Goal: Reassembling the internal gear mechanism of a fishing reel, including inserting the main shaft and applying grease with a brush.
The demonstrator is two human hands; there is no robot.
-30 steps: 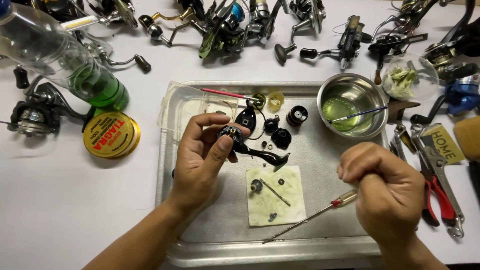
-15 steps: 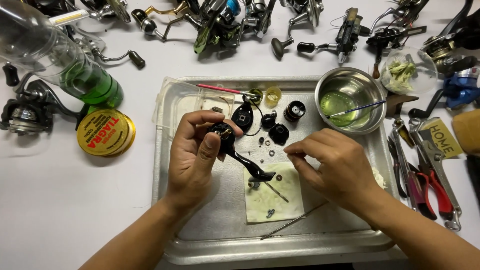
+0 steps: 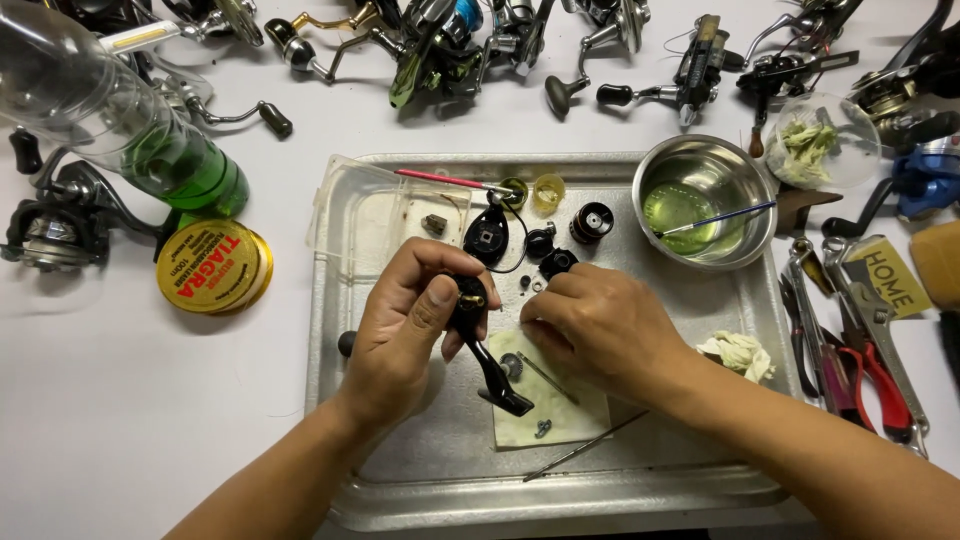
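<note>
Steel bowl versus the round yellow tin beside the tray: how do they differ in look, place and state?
The steel bowl is silver and sits inside the metal tray; the yellow tin lies outside it on the white table. The bowl is open, holding greenish liquid and a thin brush; the tin is lidded. Both are round.

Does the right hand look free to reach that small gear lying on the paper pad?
Probably yes: the right hand is empty and rests beside the small gear on the paper pad; only the black reel body in the left hand crowds it.
</note>
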